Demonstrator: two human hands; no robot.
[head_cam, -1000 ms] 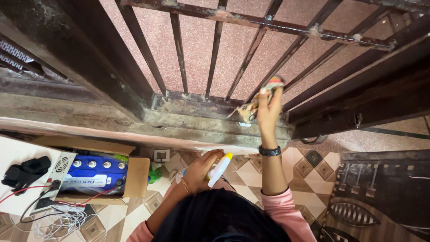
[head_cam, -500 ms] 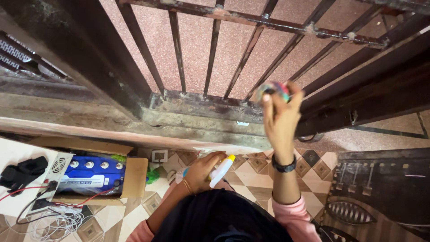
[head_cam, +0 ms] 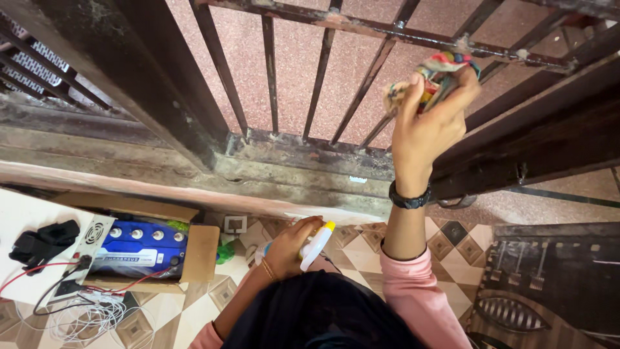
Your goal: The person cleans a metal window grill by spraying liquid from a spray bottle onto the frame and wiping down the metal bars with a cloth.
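My right hand (head_cam: 427, 126) is raised and grips a crumpled multicoloured cloth (head_cam: 436, 72), pressing it against a dark metal bar of the rusty window grille (head_cam: 368, 29). A black band sits on that wrist, and the sleeve is pink. Lower down, my left hand (head_cam: 290, 245) holds a white spray bottle (head_cam: 316, 244) with a yellow nozzle, close to my body and above the patterned floor tiles.
A worn stone sill (head_cam: 194, 171) runs under the grille. At the lower left a cardboard box holds a blue battery (head_cam: 145, 249), with a white unit (head_cam: 87, 242), red and white wires (head_cam: 84, 313) and a black object (head_cam: 42, 242). A dark patterned mat (head_cam: 549, 278) lies at right.
My right hand has slid the cloth up along the bar, from near the sill to close under the upper crossbar. The left hand with the bottle has stayed put.
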